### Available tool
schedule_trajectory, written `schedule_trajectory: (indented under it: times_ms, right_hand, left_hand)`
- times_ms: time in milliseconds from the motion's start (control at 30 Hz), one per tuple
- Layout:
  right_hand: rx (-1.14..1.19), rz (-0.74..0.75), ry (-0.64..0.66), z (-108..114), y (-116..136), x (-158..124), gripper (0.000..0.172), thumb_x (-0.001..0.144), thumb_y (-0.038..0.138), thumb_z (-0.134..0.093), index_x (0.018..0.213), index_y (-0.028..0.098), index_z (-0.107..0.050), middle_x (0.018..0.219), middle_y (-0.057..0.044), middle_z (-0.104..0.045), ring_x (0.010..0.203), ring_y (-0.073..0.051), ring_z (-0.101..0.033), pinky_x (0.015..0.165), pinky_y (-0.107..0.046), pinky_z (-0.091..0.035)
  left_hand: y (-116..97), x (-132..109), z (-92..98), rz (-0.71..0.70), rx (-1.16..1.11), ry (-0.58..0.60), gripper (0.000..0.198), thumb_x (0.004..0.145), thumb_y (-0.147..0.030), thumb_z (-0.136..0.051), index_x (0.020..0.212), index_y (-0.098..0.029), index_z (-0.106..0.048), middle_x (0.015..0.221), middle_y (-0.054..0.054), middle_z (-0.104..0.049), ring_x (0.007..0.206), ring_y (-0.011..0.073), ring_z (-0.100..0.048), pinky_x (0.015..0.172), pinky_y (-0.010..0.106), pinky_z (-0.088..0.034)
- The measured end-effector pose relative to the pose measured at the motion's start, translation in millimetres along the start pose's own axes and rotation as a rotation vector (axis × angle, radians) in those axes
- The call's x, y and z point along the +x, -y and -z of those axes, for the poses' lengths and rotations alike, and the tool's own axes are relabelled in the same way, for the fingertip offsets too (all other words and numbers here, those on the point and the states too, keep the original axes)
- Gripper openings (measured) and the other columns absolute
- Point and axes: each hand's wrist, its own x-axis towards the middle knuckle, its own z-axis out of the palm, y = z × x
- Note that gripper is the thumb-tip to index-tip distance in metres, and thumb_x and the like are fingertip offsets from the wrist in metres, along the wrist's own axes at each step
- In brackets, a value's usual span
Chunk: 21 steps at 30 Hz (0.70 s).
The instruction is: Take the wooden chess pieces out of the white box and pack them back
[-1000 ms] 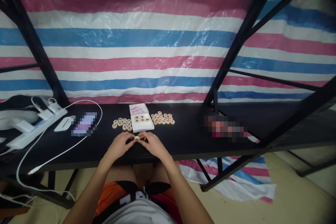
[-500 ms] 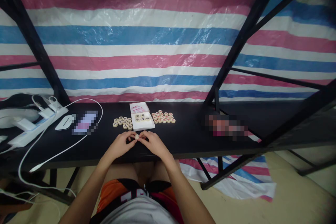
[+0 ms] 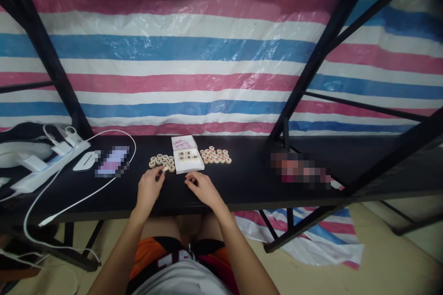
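Note:
Between the thumb and fingers of my left hand [image 3: 150, 188] is a round Chinese chess piece [image 3: 165, 168], held at the near edge of a cluster of black-marked pieces [image 3: 159, 158]. My right hand [image 3: 202, 187] rests just in front of the white box, its fingers loosely bent and apart with nothing in them. The open white box [image 3: 190, 167] holds several black-marked pieces [image 3: 188, 155], and its lid [image 3: 183, 142] lies folded back. To the right of the box sits a group of red-marked pieces [image 3: 216, 155].
On the black table [image 3: 238, 189], a phone [image 3: 112, 161], a white flat device [image 3: 85, 161] and a white power strip [image 3: 51, 166] with cables lie to the left. A blurred-out item [image 3: 299, 168] lies near the right black frame post [image 3: 294, 106]. Striped sheeting [image 3: 190, 83] hangs behind.
My hands have parted. The left one has carried the chess piece left to the black-marked cluster, while the right one has stayed near the front of the box and let go.

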Motion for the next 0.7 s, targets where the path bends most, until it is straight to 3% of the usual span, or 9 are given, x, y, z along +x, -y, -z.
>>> schedule_trajectory:
  times_ms: [100, 200, 367, 700]
  right_hand:
    - [0.010, -0.007, -0.012, 0.2, 0.2, 0.5, 0.013, 0.084, 0.025, -0.055, 0.091, 0.020, -0.064, 0.081, -0.002, -0.066, 0.074, -0.014, -0.061, 0.071, -0.025, -0.045]
    - [0.006, -0.014, -0.017, 0.9, -0.1, 0.6, 0.013, 0.085, 0.025, -0.054, 0.089, 0.019, -0.065, 0.079, -0.002, -0.066, 0.074, -0.014, -0.061, 0.072, -0.025, -0.045]
    - [0.021, -0.021, -0.027, 0.9, -1.6, 0.6, 0.014, 0.085, 0.025, -0.052, 0.089, 0.019, -0.065, 0.080, -0.002, -0.066, 0.074, -0.014, -0.061, 0.071, -0.025, -0.046]
    - [-0.058, -0.004, -0.018, 1.3, 0.1, -0.3, 0.014, 0.086, 0.022, -0.051, 0.088, 0.019, -0.064, 0.079, -0.002, -0.065, 0.075, -0.015, -0.060, 0.072, -0.025, -0.044]
  left_hand:
    - [0.3, 1.0, 3.8, 0.075, 0.236, -0.065, 0.027, 0.087, -0.023, -0.047, 0.106, -0.016, -0.065, 0.097, 0.010, -0.067, 0.088, 0.0246, -0.060, 0.078, 0.035, -0.046]
    - [0.5, 2.5, 3.9, 0.089, 0.367, 0.002, 0.027, 0.087, -0.019, -0.045, 0.104, -0.016, -0.065, 0.101, 0.010, -0.066, 0.089, 0.0255, -0.059, 0.077, 0.034, -0.045]
    - [2.7, 2.8, 1.0, 0.015, 0.360, 0.075, 0.030, 0.087, -0.019, -0.043, 0.108, -0.016, -0.065, 0.111, 0.013, -0.063, 0.094, 0.0265, -0.057, 0.080, 0.036, -0.046]
    - [-0.9, -0.3, 1.4, -0.017, 0.398, 0.061, 0.034, 0.087, -0.023, -0.045, 0.116, -0.017, -0.061, 0.125, 0.014, -0.057, 0.100, 0.0290, -0.056, 0.081, 0.039, -0.046]
